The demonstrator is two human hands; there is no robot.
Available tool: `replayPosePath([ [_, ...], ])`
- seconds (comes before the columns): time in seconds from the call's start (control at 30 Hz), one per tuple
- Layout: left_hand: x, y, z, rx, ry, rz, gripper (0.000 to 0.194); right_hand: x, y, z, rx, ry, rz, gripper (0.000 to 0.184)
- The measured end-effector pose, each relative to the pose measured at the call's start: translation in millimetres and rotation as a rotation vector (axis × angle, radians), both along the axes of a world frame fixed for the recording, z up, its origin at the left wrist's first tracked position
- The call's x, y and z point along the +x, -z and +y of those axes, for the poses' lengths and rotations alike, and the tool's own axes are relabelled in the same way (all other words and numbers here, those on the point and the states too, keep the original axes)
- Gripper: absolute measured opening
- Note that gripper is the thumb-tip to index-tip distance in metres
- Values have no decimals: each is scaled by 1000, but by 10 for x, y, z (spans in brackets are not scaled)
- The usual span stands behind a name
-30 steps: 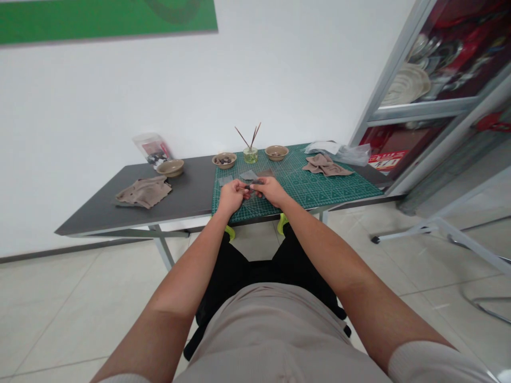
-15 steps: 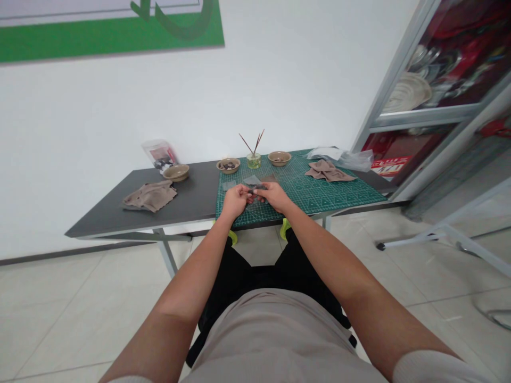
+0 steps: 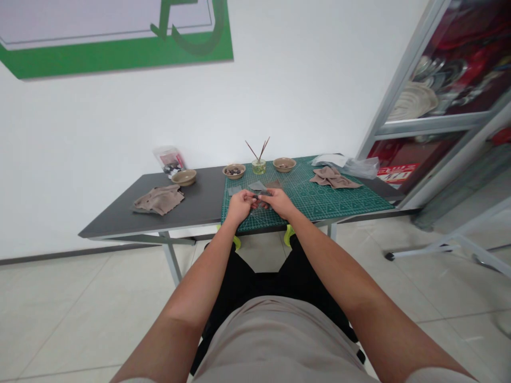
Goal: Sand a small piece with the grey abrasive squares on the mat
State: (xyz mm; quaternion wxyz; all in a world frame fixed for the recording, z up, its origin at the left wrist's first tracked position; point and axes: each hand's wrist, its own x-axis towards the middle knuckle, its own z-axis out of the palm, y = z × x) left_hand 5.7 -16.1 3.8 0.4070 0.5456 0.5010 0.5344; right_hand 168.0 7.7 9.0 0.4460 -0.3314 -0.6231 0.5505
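Left hand and right hand pinch a small dark piece between their fingers over a green gridded cutting mat; apparently fine handwork, calling for steady fingers.

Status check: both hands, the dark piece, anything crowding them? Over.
Left hand, right hand: both on small dark piece, over green mat. Piece partly covered, details unclear. Flat grey piece lies just beyond.
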Motion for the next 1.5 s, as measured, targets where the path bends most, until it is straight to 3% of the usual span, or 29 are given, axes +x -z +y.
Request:
replayPosePath([
  [0.83, 12, 16, 13, -26, -2, -62, 11, -8, 35, 31, -27, -2, -6, 32],
  [1.03, 14, 4, 25, -47, 90, -62, 9, -49, 65, 78, -30, 171, 41, 28],
  [1.23, -42, 24, 49, 92, -58, -127, 14, -52, 128, 116, -7, 287, 145, 34],
  [1.37, -60, 16, 41, 125, -55, -121, 21, -33, 139, 118, 113, 328, 111, 37],
  [1.5, -56, 14, 33, 114, -52, -105, 23, -48, 149, 127, 92, 305, 144, 39],
])
